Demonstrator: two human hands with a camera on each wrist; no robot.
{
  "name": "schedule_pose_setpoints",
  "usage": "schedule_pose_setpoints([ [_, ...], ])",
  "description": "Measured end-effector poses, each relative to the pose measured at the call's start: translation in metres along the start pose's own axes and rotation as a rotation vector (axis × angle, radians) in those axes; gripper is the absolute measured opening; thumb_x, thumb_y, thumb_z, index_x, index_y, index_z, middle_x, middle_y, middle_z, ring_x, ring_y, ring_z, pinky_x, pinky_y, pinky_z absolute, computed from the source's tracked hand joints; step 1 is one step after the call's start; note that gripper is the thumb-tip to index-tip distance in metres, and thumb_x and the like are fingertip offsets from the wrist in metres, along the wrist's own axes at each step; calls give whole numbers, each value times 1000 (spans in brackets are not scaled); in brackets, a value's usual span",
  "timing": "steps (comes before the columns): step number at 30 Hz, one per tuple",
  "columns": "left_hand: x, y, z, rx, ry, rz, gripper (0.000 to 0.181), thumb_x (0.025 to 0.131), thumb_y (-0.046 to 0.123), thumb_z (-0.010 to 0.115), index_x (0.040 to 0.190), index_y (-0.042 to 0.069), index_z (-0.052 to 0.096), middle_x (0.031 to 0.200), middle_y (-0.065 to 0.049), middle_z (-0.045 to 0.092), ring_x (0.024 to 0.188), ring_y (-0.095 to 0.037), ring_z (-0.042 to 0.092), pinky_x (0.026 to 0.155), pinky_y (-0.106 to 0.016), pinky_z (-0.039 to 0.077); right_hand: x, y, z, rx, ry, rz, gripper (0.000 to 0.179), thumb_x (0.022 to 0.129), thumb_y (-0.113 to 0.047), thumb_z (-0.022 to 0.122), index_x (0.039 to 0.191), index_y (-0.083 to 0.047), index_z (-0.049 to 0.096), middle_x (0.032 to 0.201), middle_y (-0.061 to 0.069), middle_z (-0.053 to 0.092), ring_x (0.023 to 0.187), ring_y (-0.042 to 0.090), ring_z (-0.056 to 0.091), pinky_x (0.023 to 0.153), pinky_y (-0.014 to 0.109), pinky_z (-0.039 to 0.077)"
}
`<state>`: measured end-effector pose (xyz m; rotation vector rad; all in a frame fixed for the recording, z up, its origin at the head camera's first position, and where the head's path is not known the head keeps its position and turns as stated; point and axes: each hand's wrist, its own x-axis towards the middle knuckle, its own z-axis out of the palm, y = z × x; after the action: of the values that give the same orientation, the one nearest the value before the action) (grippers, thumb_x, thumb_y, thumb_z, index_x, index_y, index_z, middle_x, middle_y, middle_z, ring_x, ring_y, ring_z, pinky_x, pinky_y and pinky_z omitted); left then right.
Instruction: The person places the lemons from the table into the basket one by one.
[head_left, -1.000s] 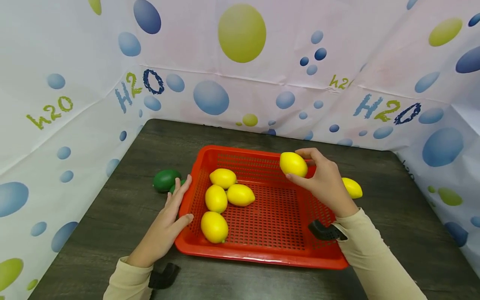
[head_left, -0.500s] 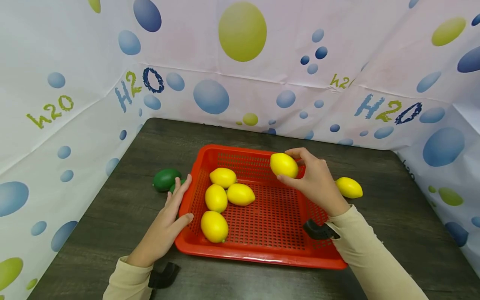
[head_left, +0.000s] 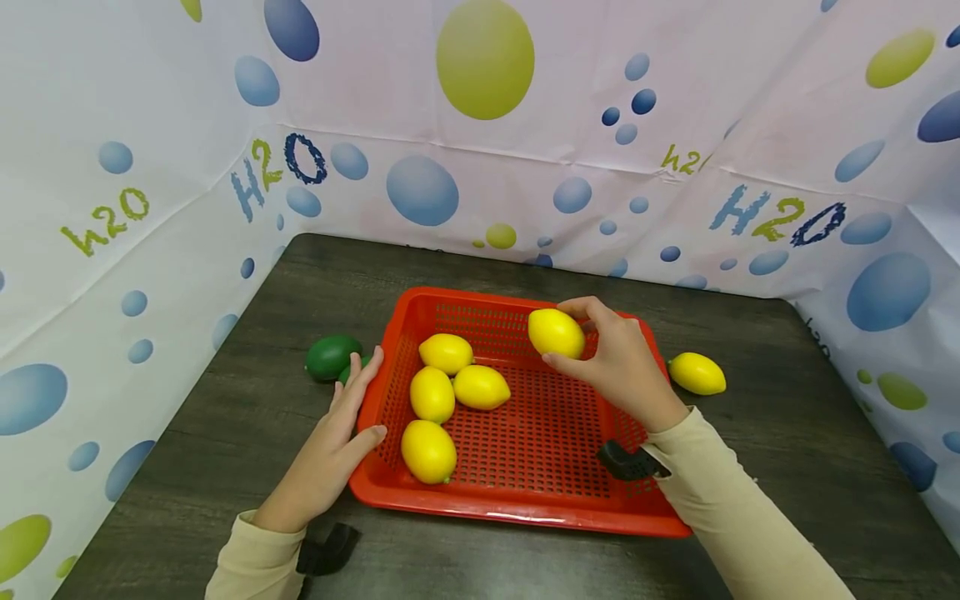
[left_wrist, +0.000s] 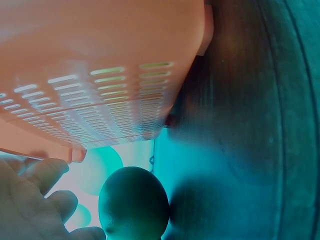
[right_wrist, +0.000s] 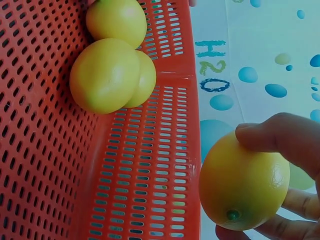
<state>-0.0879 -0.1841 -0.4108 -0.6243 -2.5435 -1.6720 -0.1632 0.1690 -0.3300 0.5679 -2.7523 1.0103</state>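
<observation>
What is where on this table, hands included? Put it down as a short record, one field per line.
Right hand: pinches a lemon, raised, over the basket in the head view
Left hand: at the basket's left rim, fingers extended
Container: red perforated basket
Inside basket: four lemons, grouped toward the left side
Right of basket: one loose lemon
Left of basket: two green fruits, one partly hidden by fingers
Surface: dark wood-look table

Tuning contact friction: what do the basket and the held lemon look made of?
Basket: likely moulded plastic, glossy, judging by regular slots and bright rim streaks. Held lemon: smooth, satin skin with a small highlight; possibly plastic or foam, but real fruit can't be ruled out.
</observation>
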Motion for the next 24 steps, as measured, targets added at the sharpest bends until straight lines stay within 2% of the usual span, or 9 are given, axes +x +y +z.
schedule_pose_setpoints([
  [9, 0, -1, 1, -6, -2, 5, 77, 103, 6, 52, 167, 24, 14, 173, -7, 10, 157, -37, -9, 119, -68, -10, 0, -3, 6, -16, -33, -9, 64, 82, -22, 89, 135, -5, 57, 130, 11, 66, 105, 28, 66, 87, 46, 57],
  [13, 0, 0, 1, -8, -6, 3, 77, 103, 6, 52, 167, 24, 13, 173, -5, 9, 157, -35, -9, 119, -68, -10, 0, -4, 8, -30, -44, -14, 64, 82, -23, 89, 135, -6, 58, 130, 10, 67, 103, 27, 65, 96, 48, 43],
  [16, 0, 0, 0, -12, -7, -1, 76, 104, 7, 52, 167, 24, 13, 173, -4, 8, 157, -35, -10, 119, -68, -10, 0, -6, 11, -30, -63, -36, 63, 82, -24, 89, 134, -7, 59, 129, 9, 68, 101, 25, 64, 94, 50, 34],
  [24, 1, 0, 0, -13, -6, 7, 75, 105, 8, 52, 167, 23, 14, 172, -7, 9, 157, -36, -10, 119, -68, -11, 2, -10, 22, -52, -111, -83, 60, 80, -23, 91, 131, -9, 61, 123, 5, 71, 95, 22, 64, 87, 45, 33],
])
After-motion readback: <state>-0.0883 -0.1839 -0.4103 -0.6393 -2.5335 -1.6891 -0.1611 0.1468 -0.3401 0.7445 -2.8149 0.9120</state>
